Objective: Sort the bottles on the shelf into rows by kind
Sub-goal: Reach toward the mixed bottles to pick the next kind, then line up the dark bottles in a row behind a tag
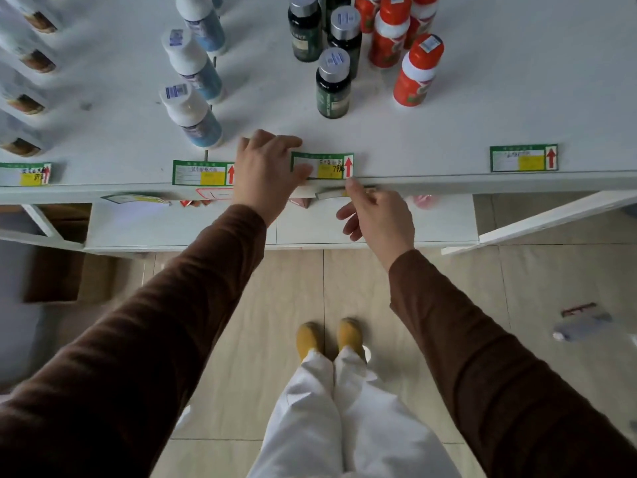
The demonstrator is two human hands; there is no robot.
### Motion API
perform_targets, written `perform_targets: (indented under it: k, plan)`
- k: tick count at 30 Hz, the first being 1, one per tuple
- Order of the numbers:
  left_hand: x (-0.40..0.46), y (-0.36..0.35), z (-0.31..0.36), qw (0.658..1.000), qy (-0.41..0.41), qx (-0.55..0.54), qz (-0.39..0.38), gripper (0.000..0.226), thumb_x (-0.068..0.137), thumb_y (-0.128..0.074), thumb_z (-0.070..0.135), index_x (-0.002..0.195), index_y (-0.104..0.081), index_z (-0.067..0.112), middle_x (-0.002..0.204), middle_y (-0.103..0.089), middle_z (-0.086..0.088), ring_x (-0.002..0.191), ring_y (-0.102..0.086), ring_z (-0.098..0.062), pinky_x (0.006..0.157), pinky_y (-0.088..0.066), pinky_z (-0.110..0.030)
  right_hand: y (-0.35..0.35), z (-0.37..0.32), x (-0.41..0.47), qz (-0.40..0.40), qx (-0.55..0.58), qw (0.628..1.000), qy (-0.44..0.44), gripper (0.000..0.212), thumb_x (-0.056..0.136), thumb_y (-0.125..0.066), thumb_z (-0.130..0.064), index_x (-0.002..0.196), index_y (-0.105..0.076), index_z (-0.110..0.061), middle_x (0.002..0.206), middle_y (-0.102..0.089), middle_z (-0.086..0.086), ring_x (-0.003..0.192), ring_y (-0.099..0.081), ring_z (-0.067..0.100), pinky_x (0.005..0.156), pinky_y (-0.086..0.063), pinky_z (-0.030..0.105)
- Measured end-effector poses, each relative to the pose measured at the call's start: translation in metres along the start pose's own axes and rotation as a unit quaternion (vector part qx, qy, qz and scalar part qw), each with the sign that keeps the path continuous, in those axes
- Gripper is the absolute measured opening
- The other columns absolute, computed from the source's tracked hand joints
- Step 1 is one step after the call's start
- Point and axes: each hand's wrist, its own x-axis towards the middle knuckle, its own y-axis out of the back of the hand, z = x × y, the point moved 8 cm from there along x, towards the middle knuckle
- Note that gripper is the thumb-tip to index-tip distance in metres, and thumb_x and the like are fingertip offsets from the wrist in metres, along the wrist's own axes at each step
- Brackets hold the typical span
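On the white shelf [448,139] stand rows of bottles. Blue bottles with white caps [193,115] run back in a line at centre left. Dark green bottles with silver caps [332,84] form a row in the middle, and orange-red bottles [417,72] stand just to their right. White bottles with brown labels [24,101] line the far left. My left hand [267,170] rests flat on the shelf's front edge, its thumb on a green price label [324,165]. My right hand [377,215] hangs just below the shelf edge, fingers loosely curled, forefinger touching the edge under that label.
More green price labels [203,172] [523,158] sit along the front edge. A lower shelf [344,229] holds small packets. A cardboard box [55,274] stands on the tiled floor at left, and a small object [582,324] lies on the floor at right.
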Motion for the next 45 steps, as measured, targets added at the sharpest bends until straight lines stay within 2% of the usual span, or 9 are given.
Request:
perform_targets:
  k: [4,9,22,31,34,37,41,42,45]
  plan:
    - [-0.002,-0.011,-0.021,0.997,0.042,-0.066,0.009,0.031,0.081,-0.067,0.036,0.108,-0.072,0.023,0.104,-0.058,-0.002,0.101,-0.045,-0.022,0.089,-0.039,-0.03,-0.008,0.006,0.009,0.006,0.031,0.999,-0.03,0.077,0.09,-0.037,-0.074,0.059,-0.073,-0.013,0.051,-0.069,0.001,0.046,-0.067,0.018,0.065,-0.06,0.035]
    - [-0.002,-0.013,-0.026,0.996,0.025,-0.081,0.013,0.029,0.08,-0.068,0.037,0.106,-0.072,0.025,0.103,-0.056,0.003,0.099,-0.04,-0.015,0.083,-0.031,-0.02,-0.012,0.008,0.014,0.01,0.045,0.999,-0.016,0.073,0.093,-0.04,-0.069,0.059,-0.073,-0.013,0.052,-0.069,0.002,0.046,-0.067,0.019,0.065,-0.062,0.041]
    - [0.004,-0.018,-0.03,0.996,0.019,-0.085,0.003,0.025,0.078,-0.07,0.036,0.101,-0.07,0.024,0.101,-0.052,0.006,0.098,-0.04,-0.016,0.084,-0.034,-0.024,-0.013,0.011,0.023,0.0,0.025,1.0,-0.016,0.073,0.088,-0.039,-0.074,0.058,-0.073,-0.017,0.052,-0.069,0.002,0.045,-0.065,0.018,0.067,-0.061,0.04]
    - [0.01,-0.015,-0.023,0.997,0.026,-0.047,-0.059,0.028,0.079,-0.069,0.029,0.106,-0.065,0.022,0.11,-0.055,-0.003,0.103,-0.045,-0.027,0.088,-0.037,-0.032,0.009,-0.017,0.016,-0.015,-0.168,0.986,-0.002,0.067,0.093,-0.041,-0.064,0.056,-0.071,-0.017,0.05,-0.068,-0.006,0.044,-0.065,0.01,0.065,-0.056,0.031]
    - [0.015,-0.003,-0.022,0.994,0.024,-0.072,-0.075,0.03,0.08,-0.069,0.025,0.109,-0.064,0.019,0.111,-0.056,-0.005,0.103,-0.049,-0.028,0.089,-0.042,-0.034,0.035,-0.043,0.012,0.042,-0.277,0.959,0.04,0.06,0.091,-0.047,-0.06,0.055,-0.069,-0.018,0.049,-0.066,-0.006,0.046,-0.064,0.011,0.064,-0.055,0.031]
    - [0.024,0.012,-0.024,0.993,0.032,-0.091,-0.066,0.033,0.08,-0.071,0.027,0.11,-0.063,0.018,0.111,-0.058,-0.005,0.103,-0.054,-0.027,0.091,-0.045,-0.039,0.06,-0.079,0.013,0.111,-0.353,0.92,0.127,0.054,0.09,-0.049,-0.058,0.065,-0.065,-0.014,0.06,-0.065,0.002,0.062,-0.063,0.026,0.061,-0.052,0.033]
    - [0.042,0.015,-0.018,0.991,0.038,-0.108,-0.062,0.038,0.079,-0.072,0.032,0.113,-0.061,0.018,0.112,-0.06,-0.004,0.104,-0.055,-0.023,0.09,-0.047,-0.037,0.07,-0.132,0.019,0.12,-0.354,0.88,0.294,0.015,0.092,-0.062,-0.034,0.091,-0.059,-0.019,0.091,-0.065,0.002,0.079,-0.061,0.026,0.062,-0.04,0.029]
    - [0.047,0.013,-0.015,0.991,0.038,-0.112,-0.061,0.04,0.079,-0.073,0.033,0.114,-0.06,0.018,0.112,-0.06,-0.004,0.104,-0.055,-0.022,0.089,-0.048,-0.037,0.068,-0.145,0.025,0.104,-0.357,0.867,0.331,0.014,0.092,-0.063,-0.027,0.101,-0.058,-0.018,0.104,-0.062,0.003,0.087,-0.061,0.025,0.066,-0.041,0.03]
    - [0.062,-0.001,-0.004,0.989,0.047,-0.127,-0.062,0.046,0.076,-0.075,0.035,0.115,-0.057,0.017,0.11,-0.06,-0.002,0.102,-0.055,-0.021,0.088,-0.048,-0.036,0.059,-0.171,0.045,0.062,-0.398,0.82,0.405,0.038,0.09,-0.065,-0.013,0.126,-0.054,-0.016,0.125,-0.053,0.007,0.105,-0.058,0.027,0.077,-0.049,0.035]
